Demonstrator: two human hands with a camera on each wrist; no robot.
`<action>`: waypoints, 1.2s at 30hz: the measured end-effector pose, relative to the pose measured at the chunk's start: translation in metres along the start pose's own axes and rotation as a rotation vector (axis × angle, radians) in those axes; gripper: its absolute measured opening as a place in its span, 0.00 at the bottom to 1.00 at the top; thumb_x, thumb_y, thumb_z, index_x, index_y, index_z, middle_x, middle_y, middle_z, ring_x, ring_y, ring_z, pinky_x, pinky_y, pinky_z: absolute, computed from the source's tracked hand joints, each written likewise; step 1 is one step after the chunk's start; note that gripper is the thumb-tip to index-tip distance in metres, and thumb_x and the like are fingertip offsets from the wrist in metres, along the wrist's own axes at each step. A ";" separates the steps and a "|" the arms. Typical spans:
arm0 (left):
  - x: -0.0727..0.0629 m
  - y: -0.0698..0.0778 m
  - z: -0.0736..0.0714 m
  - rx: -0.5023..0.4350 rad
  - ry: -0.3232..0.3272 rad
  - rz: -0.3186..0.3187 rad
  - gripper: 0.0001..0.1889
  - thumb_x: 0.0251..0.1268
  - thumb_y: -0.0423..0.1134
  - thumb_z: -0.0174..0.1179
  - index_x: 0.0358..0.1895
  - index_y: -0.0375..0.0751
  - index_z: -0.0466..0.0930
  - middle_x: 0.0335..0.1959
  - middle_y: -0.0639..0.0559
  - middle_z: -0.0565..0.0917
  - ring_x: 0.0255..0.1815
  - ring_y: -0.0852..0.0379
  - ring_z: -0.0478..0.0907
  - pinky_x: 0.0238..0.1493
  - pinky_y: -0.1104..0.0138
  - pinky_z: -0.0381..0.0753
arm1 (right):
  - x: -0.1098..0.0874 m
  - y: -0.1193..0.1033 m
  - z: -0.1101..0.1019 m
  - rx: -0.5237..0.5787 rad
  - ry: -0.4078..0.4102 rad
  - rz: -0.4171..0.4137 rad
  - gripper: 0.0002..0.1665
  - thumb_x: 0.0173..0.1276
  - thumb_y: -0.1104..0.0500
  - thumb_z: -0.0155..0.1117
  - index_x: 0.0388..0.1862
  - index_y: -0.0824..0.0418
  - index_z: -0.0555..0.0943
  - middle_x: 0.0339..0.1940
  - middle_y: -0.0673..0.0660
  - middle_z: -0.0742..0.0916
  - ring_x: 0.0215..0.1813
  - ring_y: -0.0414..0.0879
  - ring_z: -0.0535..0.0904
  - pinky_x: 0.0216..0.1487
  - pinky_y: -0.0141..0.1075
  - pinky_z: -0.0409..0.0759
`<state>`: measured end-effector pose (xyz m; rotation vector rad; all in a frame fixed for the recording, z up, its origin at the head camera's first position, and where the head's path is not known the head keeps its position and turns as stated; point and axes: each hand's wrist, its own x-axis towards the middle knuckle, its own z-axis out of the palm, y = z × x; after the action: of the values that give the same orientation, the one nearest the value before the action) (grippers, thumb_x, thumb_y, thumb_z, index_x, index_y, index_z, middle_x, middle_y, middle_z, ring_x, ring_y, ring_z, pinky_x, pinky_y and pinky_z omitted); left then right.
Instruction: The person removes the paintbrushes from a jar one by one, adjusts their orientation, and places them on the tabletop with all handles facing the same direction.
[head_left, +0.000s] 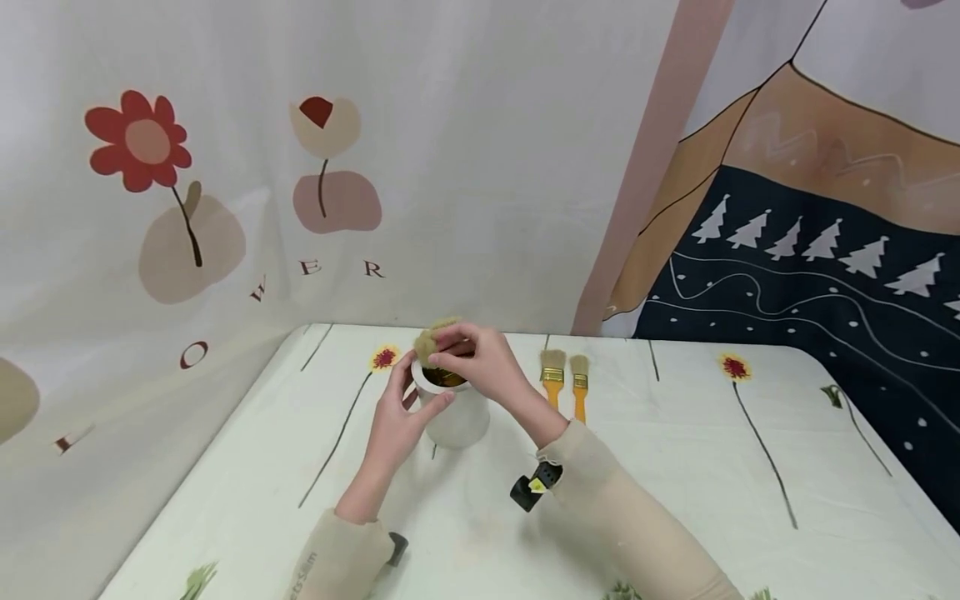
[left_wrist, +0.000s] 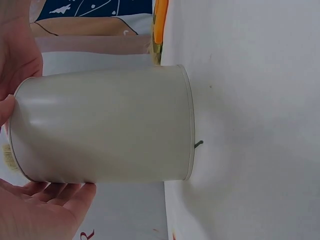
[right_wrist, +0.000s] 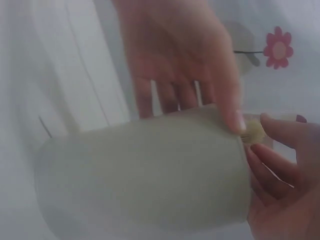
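A pale grey-white cylindrical container (head_left: 459,423) stands upright on the table, its white rim around a dark opening. My left hand (head_left: 397,418) holds its side near the rim, with the thumb at the near edge; in the left wrist view, the fingers (left_wrist: 75,197) lie along the wall. Over the mouth, my right hand (head_left: 480,360) pinches a paintbrush by its beige bristles (head_left: 425,345). The brush's lower part is hidden inside the container. Those bristles (right_wrist: 253,132) also show beyond the rim in the right wrist view, between both hands.
Two flat paintbrushes with orange handles lie right of the container, a wider one (head_left: 552,377) and a narrower one (head_left: 580,385). The table (head_left: 675,467) has a white cloth printed with flowers. A patterned curtain (head_left: 480,167) hangs behind its far edge.
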<state>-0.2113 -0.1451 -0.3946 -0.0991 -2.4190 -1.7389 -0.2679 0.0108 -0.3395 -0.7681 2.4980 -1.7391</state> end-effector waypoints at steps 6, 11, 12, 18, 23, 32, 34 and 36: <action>0.000 0.001 0.001 -0.013 0.008 0.003 0.44 0.66 0.44 0.67 0.79 0.42 0.50 0.80 0.43 0.57 0.81 0.44 0.55 0.79 0.47 0.63 | 0.002 0.003 0.006 -0.134 0.034 -0.032 0.13 0.63 0.57 0.73 0.46 0.59 0.86 0.42 0.56 0.90 0.44 0.47 0.88 0.42 0.28 0.86; 0.002 0.003 0.002 -0.001 -0.002 0.001 0.45 0.66 0.45 0.67 0.79 0.42 0.49 0.81 0.42 0.55 0.81 0.43 0.54 0.79 0.48 0.63 | 0.002 0.003 0.000 -0.087 0.029 0.007 0.08 0.67 0.59 0.69 0.44 0.59 0.86 0.43 0.57 0.89 0.44 0.47 0.87 0.41 0.30 0.86; 0.002 0.003 0.001 0.002 0.000 0.001 0.45 0.66 0.45 0.67 0.79 0.42 0.49 0.81 0.42 0.55 0.81 0.43 0.54 0.79 0.48 0.63 | 0.003 0.003 -0.002 -0.050 0.021 0.009 0.08 0.68 0.59 0.68 0.45 0.60 0.85 0.44 0.58 0.89 0.45 0.48 0.87 0.42 0.32 0.87; 0.003 0.005 0.000 0.009 0.007 -0.004 0.44 0.66 0.45 0.67 0.79 0.42 0.50 0.81 0.42 0.56 0.81 0.43 0.54 0.79 0.49 0.63 | 0.004 0.004 -0.011 0.234 -0.006 0.023 0.12 0.72 0.64 0.62 0.51 0.69 0.80 0.51 0.66 0.84 0.51 0.54 0.86 0.52 0.41 0.89; 0.001 0.004 0.001 0.012 -0.005 -0.020 0.45 0.66 0.45 0.67 0.79 0.42 0.49 0.81 0.42 0.55 0.81 0.43 0.54 0.79 0.49 0.62 | 0.001 -0.003 -0.019 0.329 0.051 -0.012 0.13 0.73 0.66 0.60 0.52 0.72 0.77 0.48 0.64 0.83 0.45 0.42 0.85 0.52 0.43 0.89; 0.003 0.006 0.001 0.015 -0.002 -0.012 0.45 0.66 0.46 0.67 0.79 0.42 0.49 0.81 0.42 0.55 0.81 0.42 0.54 0.79 0.49 0.63 | 0.003 -0.023 -0.050 0.405 0.228 -0.180 0.11 0.72 0.69 0.60 0.50 0.75 0.77 0.38 0.48 0.84 0.39 0.36 0.84 0.48 0.41 0.90; 0.002 0.005 0.000 0.017 0.003 -0.020 0.45 0.65 0.45 0.67 0.79 0.42 0.49 0.81 0.42 0.55 0.81 0.42 0.54 0.79 0.49 0.63 | 0.003 -0.025 -0.056 0.402 0.259 -0.192 0.12 0.72 0.69 0.60 0.51 0.74 0.77 0.38 0.46 0.84 0.40 0.36 0.85 0.48 0.40 0.90; 0.001 0.005 0.000 0.018 0.006 -0.029 0.45 0.65 0.45 0.67 0.79 0.42 0.50 0.81 0.42 0.55 0.81 0.42 0.53 0.79 0.49 0.63 | 0.002 -0.026 -0.062 0.392 0.292 -0.198 0.12 0.72 0.68 0.60 0.51 0.74 0.77 0.38 0.46 0.85 0.40 0.37 0.85 0.48 0.39 0.90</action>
<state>-0.2112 -0.1433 -0.3902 -0.0574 -2.4432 -1.7267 -0.2762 0.0579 -0.2916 -0.7974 2.1709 -2.4691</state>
